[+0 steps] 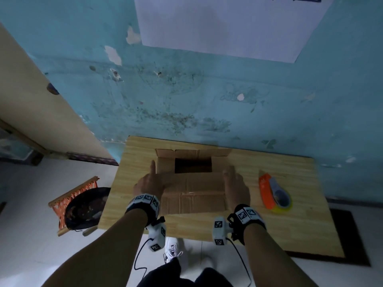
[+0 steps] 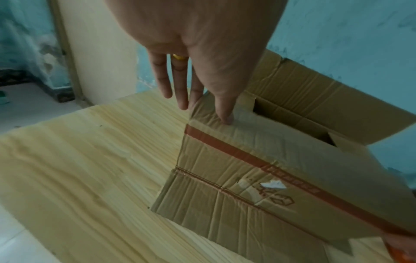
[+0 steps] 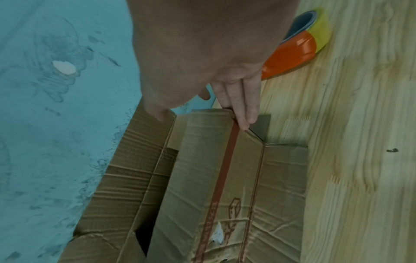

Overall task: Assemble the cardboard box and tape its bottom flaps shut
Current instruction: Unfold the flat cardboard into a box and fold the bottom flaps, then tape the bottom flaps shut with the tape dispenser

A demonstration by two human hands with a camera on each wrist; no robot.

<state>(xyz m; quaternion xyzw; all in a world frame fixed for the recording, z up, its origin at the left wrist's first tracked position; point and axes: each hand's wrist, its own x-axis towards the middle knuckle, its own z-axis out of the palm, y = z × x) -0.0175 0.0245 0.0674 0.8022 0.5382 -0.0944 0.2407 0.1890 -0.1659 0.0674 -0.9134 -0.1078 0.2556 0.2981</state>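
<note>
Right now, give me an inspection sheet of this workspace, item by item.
Surface: wooden table, pale grain, set against a blue wall.
Job's things: cardboard box standing on the table, its upper flaps partly folded, a dark gap still open in the middle; tape dispenser, orange, lying on the table to the right of the box, untouched.
Clutter: nothing seen on the table.
Hands: left hand and right hand at the box's two near corners, straight fingers pressing a flap.
Cables: black wrist camera cable hanging below the table edge.
Surroundings: white paper sheet on the wall; dark pan on an orange stool at the left.
</note>
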